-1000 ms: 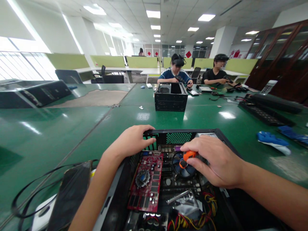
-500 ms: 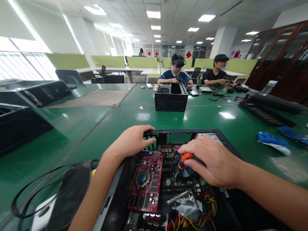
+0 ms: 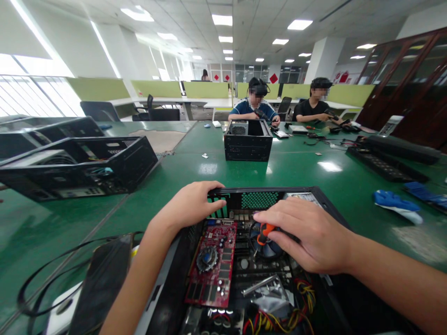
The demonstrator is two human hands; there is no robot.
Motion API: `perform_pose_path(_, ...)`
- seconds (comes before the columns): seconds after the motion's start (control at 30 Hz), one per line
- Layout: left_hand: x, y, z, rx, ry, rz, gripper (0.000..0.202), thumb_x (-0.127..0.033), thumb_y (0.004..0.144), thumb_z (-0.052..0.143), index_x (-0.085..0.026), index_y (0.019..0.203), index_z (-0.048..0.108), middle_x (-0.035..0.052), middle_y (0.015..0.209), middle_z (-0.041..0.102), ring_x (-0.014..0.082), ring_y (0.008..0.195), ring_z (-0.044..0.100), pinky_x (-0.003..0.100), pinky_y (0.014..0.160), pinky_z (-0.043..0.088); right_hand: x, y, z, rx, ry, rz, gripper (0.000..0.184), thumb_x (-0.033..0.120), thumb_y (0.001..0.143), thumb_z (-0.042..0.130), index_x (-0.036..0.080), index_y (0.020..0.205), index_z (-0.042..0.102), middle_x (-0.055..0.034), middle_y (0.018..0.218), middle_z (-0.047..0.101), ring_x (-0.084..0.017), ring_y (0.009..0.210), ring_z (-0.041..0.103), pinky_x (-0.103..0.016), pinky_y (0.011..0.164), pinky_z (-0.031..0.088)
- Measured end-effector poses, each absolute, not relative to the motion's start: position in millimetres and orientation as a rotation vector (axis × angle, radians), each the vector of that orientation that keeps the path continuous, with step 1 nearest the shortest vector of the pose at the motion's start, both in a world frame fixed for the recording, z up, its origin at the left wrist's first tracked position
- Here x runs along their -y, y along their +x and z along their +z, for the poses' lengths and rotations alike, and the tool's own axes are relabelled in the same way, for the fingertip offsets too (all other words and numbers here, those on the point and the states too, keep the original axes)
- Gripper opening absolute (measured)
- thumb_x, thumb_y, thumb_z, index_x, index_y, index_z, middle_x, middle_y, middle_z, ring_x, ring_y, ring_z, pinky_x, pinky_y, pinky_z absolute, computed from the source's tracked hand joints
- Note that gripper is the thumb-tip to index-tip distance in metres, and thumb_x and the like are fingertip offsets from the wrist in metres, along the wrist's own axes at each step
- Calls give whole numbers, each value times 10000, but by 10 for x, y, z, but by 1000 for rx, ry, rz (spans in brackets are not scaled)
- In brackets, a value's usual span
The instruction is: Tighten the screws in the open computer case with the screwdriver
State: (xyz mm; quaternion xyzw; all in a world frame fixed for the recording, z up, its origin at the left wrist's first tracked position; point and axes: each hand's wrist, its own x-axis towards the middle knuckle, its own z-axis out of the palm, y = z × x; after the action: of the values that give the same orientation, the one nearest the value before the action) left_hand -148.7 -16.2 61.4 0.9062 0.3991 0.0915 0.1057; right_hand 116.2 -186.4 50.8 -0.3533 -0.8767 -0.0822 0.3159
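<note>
An opened black computer case [image 3: 296, 190] lies in front of me. My left hand [image 3: 195, 202] grips its far rim at the left, with the thumb inside and the other fingertips partly hidden behind the edge. My right hand [image 3: 307, 232] holds an orange-and-black screwdriver [image 3: 265, 233] over the round cooling fan [image 3: 274, 249]; part of the handle is covered by the palm. Left of the fan sits a red graphics card [image 3: 213, 263] with a small fan of its own. Nearer to me are a silvery metal part [image 3: 260, 286] and bundled coloured wires [image 3: 305, 298].
Another open case [image 3: 80, 172] is at the left. A small black case [image 3: 247, 146] stands ahead, with two co-workers [image 3: 253, 104] behind it. A blue-and-white glove [image 3: 398, 204] lies at the right. A strapped dark object [image 3: 101, 279] is by my left forearm.
The open case at the left has come further onto the table, to the right, and turned. My right hand and the screwdriver have shifted slightly left. My left hand stays put.
</note>
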Motion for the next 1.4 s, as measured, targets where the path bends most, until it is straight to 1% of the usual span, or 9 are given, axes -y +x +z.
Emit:
perform_pose_path(0.17,180,-1493,621,-1168,2671,274,516,-471,945,668,-189,1361,783,118,1305,840,331,1108,800,443,1069,583,1893,1146,533,2323,-919,-186,343,124,1094,514,153,1419,623,-137,1249,851,-247,1064,806,-377,832,607)
perform_pose_path(0.4,182,-1491,625,-1176,2671,272,473,-455,937,681,-220,1329,797,102,1278,849,317,1083,808,420,1032,590,1843,1163,470,2314,-936,-159,165,239,1117,588,191,1251,672,-81,1009,845,-237,846,785,-376,750,591)
perform_pose_path(0.5,169,-1493,613,-1171,2674,276,495,-465,941,679,-206,1349,789,109,1278,848,324,1095,806,432,1046,586,1857,1163,482,2319,-921,-145,213,209,1111,583,190,1305,669,-101,1098,856,-245,941,804,-385,800,615)
perform_pose_path(0.67,165,-1495,600,-1164,2682,281,503,-471,944,674,-194,1348,788,114,1311,840,333,1132,797,444,1067,583,1893,1160,514,2328,-909,-119,420,90,1063,519,162,1464,619,-154,1310,837,-248,1186,799,-394,947,640)
perform_pose_path(0.73,170,-1494,604,-1172,2682,277,515,-474,946,671,-195,1364,783,112,1316,839,334,1136,796,444,1068,582,1885,1164,503,2330,-899,-110,383,110,1062,538,166,1429,632,-144,1269,847,-248,1139,810,-387,918,643)
perform_pose_path(0.87,178,-1488,614,-1188,2681,264,508,-473,939,676,-209,1360,786,107,1291,847,330,1109,803,438,1050,589,1857,1186,467,2317,-914,-97,223,219,1071,623,195,1285,680,-102,1083,859,-249,929,815,-389,828,638)
perform_pose_path(1.1,149,-1495,581,-1165,2678,287,494,-471,935,677,-210,1337,796,113,1273,848,333,1097,806,448,1049,591,1862,1198,482,2285,-944,-72,406,150,1066,571,212,1464,627,-97,1202,870,-234,1072,839,-377,929,651)
perform_pose_path(1.23,154,-1493,586,-1168,2674,290,491,-477,939,681,-220,1342,794,109,1287,847,329,1105,804,443,1058,586,1863,1184,484,2272,-920,-76,399,151,1061,581,205,1450,649,-93,1194,877,-223,1072,845,-357,924,659)
perform_pose_path(1.4,177,-1491,620,-1189,2679,267,488,-461,937,683,-225,1350,792,99,1288,849,318,1110,805,418,1044,590,1901,1184,482,2168,-906,-141,357,157,1027,588,202,1360,707,-101,1130,883,-238,945,846,-374,811,655)
